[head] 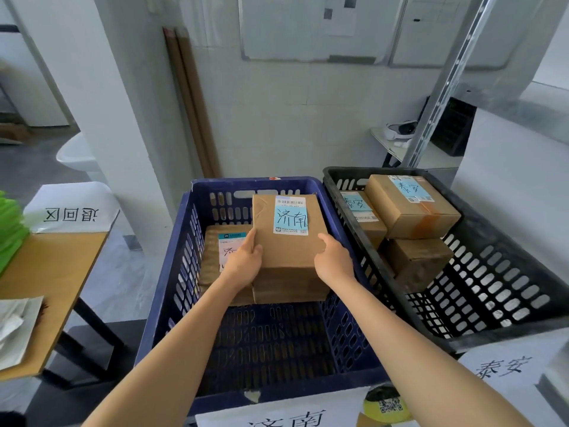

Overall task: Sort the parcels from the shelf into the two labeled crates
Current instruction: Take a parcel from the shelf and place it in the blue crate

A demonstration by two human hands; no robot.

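Inside the blue crate (172, 266) I hold a brown cardboard parcel (289, 257) with a light-blue handwritten label. My left hand (244, 260) grips its left edge, thumb on top. My right hand (334, 260) grips its right side. To its left, lower in the crate, lies another brown parcel (212, 260), partly hidden by my left hand. A paper label (286, 417) hangs on the blue crate's front. The black crate (508, 272) to the right holds three brown parcels (412, 208), two with blue labels showing, and has a paper label (505, 368) at its front.
A wooden table (52, 272) stands at the left with a white sheet (74, 211) bearing handwriting, green items (9, 226) and papers (15, 328). A metal shelf upright (446, 84) rises behind the black crate. Cardboard tubes (191, 103) lean against the wall.
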